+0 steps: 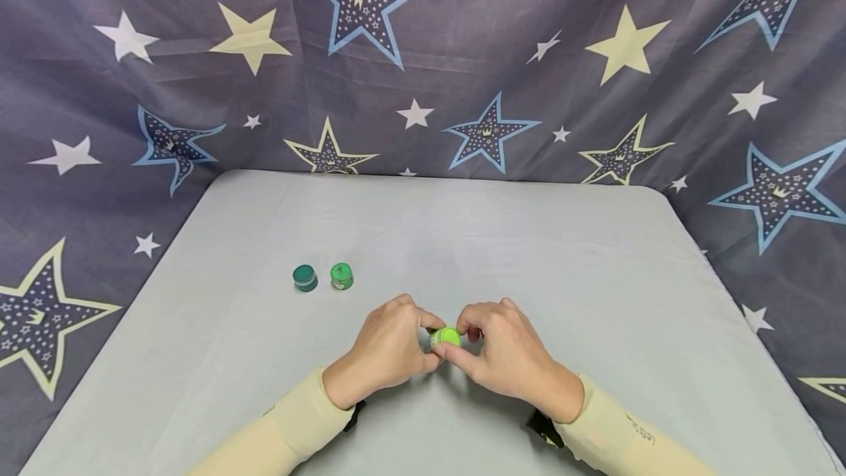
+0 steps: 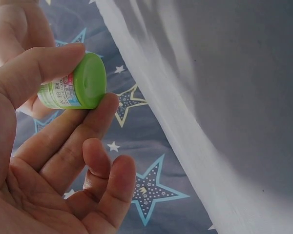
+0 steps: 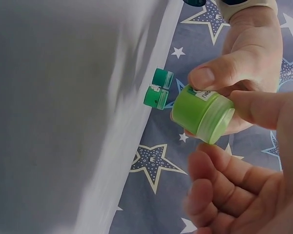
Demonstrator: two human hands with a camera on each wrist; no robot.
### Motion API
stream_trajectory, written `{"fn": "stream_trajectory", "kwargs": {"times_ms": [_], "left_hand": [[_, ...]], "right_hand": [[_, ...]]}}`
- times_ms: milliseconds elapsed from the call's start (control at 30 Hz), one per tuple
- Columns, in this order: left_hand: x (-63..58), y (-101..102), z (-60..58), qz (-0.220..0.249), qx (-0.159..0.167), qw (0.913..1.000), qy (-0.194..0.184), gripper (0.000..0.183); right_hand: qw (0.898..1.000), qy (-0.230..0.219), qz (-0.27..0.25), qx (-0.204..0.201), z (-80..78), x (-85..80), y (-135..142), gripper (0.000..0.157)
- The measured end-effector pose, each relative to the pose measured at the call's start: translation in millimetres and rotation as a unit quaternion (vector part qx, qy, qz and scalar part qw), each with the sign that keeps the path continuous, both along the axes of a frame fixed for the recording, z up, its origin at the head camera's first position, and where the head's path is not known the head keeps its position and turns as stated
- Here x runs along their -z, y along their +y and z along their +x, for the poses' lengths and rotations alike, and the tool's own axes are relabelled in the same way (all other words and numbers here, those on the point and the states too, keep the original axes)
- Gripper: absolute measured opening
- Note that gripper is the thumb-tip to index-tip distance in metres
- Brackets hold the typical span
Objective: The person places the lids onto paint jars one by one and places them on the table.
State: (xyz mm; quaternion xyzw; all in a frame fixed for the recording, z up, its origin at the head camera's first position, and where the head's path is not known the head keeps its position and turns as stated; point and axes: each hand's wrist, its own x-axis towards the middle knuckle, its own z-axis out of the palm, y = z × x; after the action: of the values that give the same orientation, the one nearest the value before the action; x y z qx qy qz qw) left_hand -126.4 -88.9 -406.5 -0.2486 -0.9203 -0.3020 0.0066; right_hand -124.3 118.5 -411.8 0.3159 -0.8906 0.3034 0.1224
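Observation:
Near the front middle of the table, a small lime-green paint jar (image 1: 446,337) is held tilted between both hands. My left hand (image 1: 390,340) pinches the jar's body between thumb and fingers; the left wrist view shows its base and printed label (image 2: 67,91). From the other side my right hand (image 1: 502,347) pinches the translucent-rimmed lid (image 3: 217,119), thumb on one edge and fingertips at the opposite one. In the right wrist view the lid faces down and right, towards the right palm.
Two more paint jars stand beyond my left hand: a dark teal one (image 1: 305,278) and a green one (image 1: 341,276), side by side with their lids on. A pale grey cloth covers the table (image 1: 529,241). Star-patterned dark curtains (image 1: 423,79) hang along the back and sides.

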Motion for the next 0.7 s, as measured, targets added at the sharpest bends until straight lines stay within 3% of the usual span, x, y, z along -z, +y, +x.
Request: {"fn": "stream_trajectory", "kwargs": {"times_ms": [300,700], "left_hand": [[0.2,-0.2,-0.2,-0.004,-0.003,1.0,0.002,0.025],[-1.3,-0.1,0.3,-0.005,-0.003,0.9999,0.009,0.029]], "right_hand": [[1.0,0.006,0.001,0.0,-0.7,-0.2,0.2,0.031],[0.999,-0.014,-0.007,-0.038,0.3,-4.5,2.4,0.037]]}}
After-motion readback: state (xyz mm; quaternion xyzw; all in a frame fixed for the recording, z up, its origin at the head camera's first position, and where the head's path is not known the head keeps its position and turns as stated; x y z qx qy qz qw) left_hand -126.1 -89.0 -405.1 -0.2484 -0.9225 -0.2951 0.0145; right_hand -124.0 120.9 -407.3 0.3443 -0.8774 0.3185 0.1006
